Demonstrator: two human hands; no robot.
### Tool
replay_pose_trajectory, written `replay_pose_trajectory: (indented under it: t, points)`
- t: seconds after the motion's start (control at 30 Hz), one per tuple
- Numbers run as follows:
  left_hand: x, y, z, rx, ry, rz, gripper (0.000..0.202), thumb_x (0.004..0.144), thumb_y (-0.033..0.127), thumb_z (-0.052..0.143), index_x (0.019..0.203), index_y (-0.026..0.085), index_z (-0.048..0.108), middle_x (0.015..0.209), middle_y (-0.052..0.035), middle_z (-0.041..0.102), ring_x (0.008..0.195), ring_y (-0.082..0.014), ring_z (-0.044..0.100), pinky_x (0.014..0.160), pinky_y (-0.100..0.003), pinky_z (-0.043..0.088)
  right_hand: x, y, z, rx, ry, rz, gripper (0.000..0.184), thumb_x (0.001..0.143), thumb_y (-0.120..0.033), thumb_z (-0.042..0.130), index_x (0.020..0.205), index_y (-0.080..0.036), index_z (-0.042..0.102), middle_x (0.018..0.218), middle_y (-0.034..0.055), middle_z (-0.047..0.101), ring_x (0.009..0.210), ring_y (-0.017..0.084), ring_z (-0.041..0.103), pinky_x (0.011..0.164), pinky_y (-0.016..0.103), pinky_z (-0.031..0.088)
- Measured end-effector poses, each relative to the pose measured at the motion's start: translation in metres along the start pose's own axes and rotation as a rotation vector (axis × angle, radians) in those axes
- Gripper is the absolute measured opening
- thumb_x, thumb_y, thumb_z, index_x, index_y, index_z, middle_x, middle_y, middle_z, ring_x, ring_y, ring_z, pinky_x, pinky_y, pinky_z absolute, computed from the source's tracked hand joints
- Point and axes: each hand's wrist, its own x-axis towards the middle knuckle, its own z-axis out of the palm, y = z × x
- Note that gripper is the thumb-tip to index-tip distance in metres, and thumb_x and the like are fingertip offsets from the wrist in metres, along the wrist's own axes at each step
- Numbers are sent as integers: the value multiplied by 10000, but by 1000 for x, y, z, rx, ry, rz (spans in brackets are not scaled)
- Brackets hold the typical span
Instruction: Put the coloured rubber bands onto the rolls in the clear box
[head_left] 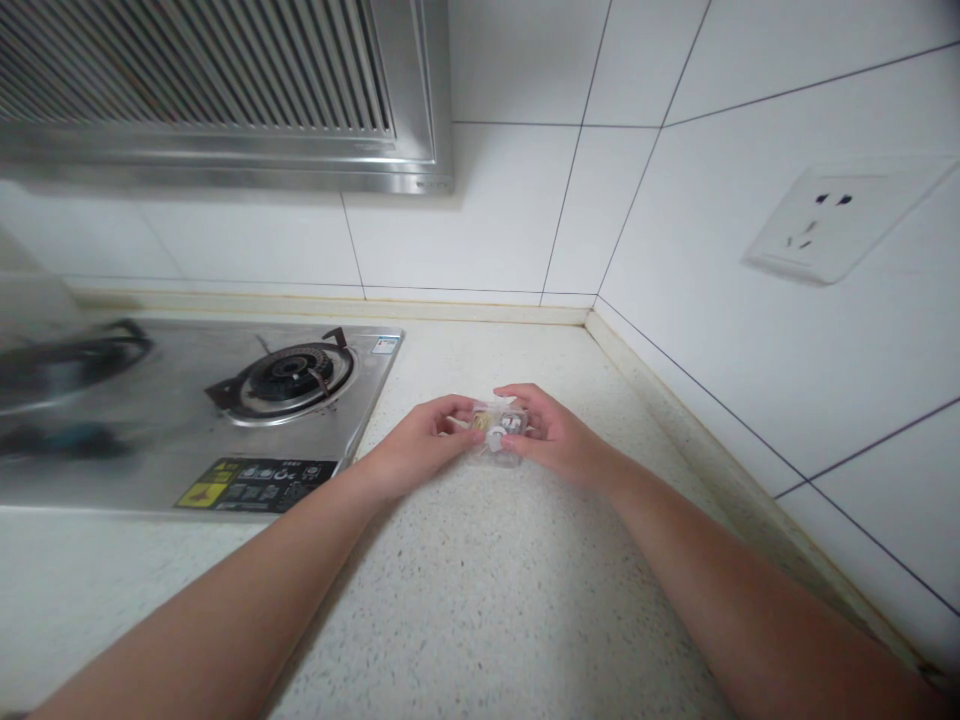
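A small clear plastic box [496,442] with several compartments is at the middle of the speckled counter [487,580]. Something yellowish shows through its left part and something grey and white through its right part; the contents are too small to name. My left hand [431,440] grips the box's left side, thumb on the near edge and fingers behind. From the right, my right hand [559,430] holds it the same way, thumb near the round white piece at the front. Whether the box rests on the counter or is slightly lifted, I cannot tell.
To the left, a steel gas stove [180,400] is set into the counter, with a burner [291,375] near its right edge. A range hood [405,160] hangs above it. White tiled walls meet behind, and a power socket [832,220] is on the right wall.
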Motion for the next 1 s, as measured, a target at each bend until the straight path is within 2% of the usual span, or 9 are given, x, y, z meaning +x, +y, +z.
replay_pose_trajectory:
  t: [0.23,0.47,0.63,0.83,1.0]
  points:
    - [2,-7,1,-69,-10,0,419,817,375,694,1175,167,625,941,-76,665,723,-134,562,634,-243,395,0,-4,1,30,-11,6,542,840,-247,652,1325,-288,415,1034,27,573,873,150,613,770,297,518]
    - [2,-4,0,-161,-19,-43,446,812,380,710,1175,139,616,1036,-117,666,813,-160,614,731,-280,446,0,-2,2,5,11,47,548,851,-285,648,1334,-251,391,1120,68,583,930,174,621,798,321,528]
    - [1,4,1,-243,14,-97,458,815,397,709,1172,127,612,1058,-129,654,851,-170,621,765,-293,465,0,-2,1,55,12,98,445,875,-281,610,1280,-234,433,1124,78,602,977,193,629,813,330,537]
    - [-2,17,2,-359,38,-133,336,827,371,690,1055,127,656,1036,-105,642,872,-163,603,755,-277,487,3,-5,0,135,41,156,422,888,-246,576,1290,-217,453,1143,95,632,976,196,647,822,345,543]
    - [-2,16,1,-402,34,-138,319,822,352,694,1043,126,653,1010,-100,640,858,-165,606,739,-284,509,4,-7,1,234,40,196,383,881,-248,577,1255,-198,506,1188,108,637,951,193,654,796,339,552]
